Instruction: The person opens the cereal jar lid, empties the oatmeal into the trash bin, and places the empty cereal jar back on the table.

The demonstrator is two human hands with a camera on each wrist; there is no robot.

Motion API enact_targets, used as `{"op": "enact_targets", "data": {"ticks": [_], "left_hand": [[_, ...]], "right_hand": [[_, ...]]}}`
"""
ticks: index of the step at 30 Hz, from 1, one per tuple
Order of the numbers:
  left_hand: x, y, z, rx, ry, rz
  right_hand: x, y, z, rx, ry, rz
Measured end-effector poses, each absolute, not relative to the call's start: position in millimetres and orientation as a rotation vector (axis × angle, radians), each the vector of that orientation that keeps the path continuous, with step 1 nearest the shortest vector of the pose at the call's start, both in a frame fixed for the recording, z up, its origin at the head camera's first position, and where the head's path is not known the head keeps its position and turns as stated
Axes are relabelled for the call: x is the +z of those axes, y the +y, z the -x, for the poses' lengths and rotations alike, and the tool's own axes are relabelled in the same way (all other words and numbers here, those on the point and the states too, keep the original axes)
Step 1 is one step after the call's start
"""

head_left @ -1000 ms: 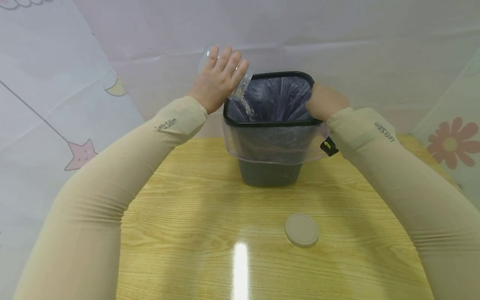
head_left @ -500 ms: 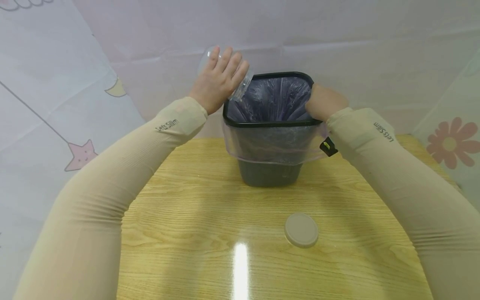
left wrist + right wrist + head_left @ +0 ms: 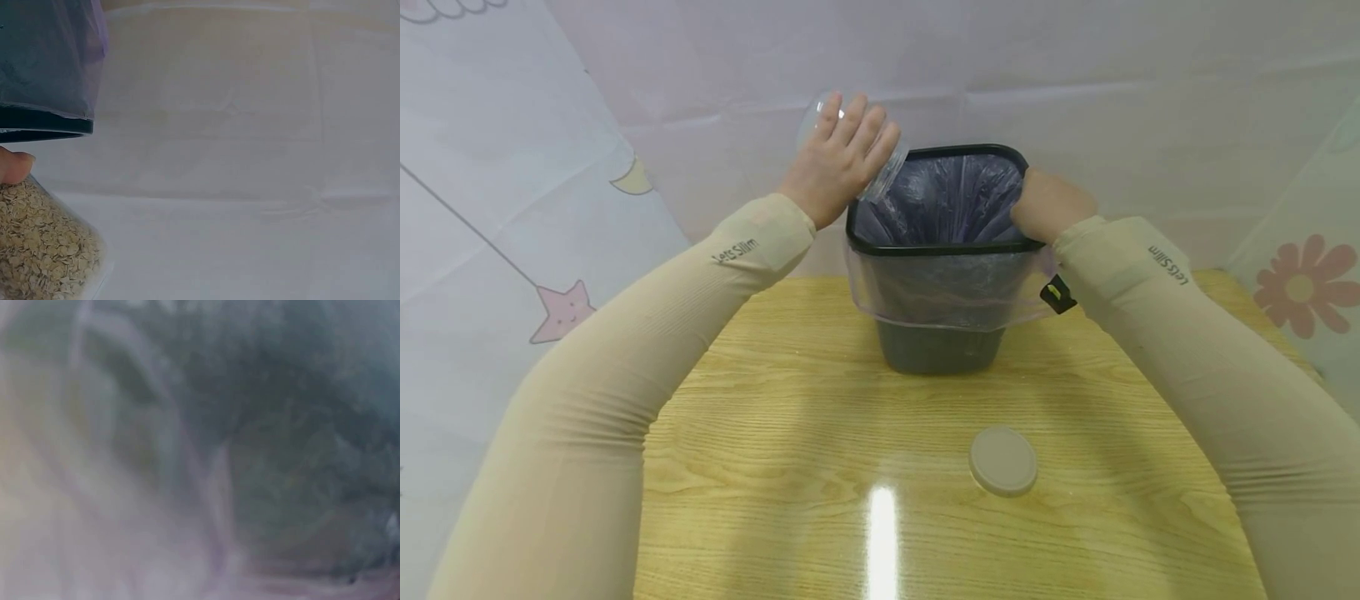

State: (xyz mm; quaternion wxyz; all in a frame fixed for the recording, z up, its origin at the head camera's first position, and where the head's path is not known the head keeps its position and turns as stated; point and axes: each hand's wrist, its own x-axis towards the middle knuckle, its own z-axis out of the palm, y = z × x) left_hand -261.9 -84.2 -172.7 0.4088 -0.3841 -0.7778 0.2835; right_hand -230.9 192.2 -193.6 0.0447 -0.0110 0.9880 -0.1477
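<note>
My left hand (image 3: 842,167) grips a clear jar (image 3: 889,173), tipped so its mouth hangs over the left rim of a dark trash bin (image 3: 942,350). Through the jar's wall, the left wrist view shows pale rolled oats (image 3: 47,244), with my thumb (image 3: 15,165) pressed on the jar. A thin, see-through purple liner (image 3: 932,192) covers the bin's inside and folds down over its outer wall. At the bin's right side, my right hand (image 3: 1052,204) grips the rim, its fingers mostly hidden. Blurred liner film fills the right wrist view.
A round beige lid (image 3: 1003,460) lies on the wood-grain table (image 3: 790,433), in front of the bin. A black clip-like piece (image 3: 1057,294) hangs below my right wrist. Printed cloth (image 3: 730,75) stands close behind the bin and at both sides.
A second ago pale flakes were falling from the jar's mouth into the bin; no falling stream shows now. Both hands and the bin have stayed nearly still.
</note>
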Motion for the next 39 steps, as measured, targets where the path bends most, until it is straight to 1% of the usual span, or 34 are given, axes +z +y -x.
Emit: {"op": "enact_targets", "data": {"ticks": [39], "left_hand": [[-174.6,-84.6,263.9,0.738,-1.957,0.972]], "right_hand": [[-193.6,194.8,233.0,-0.437,2.998,0.05]]}}
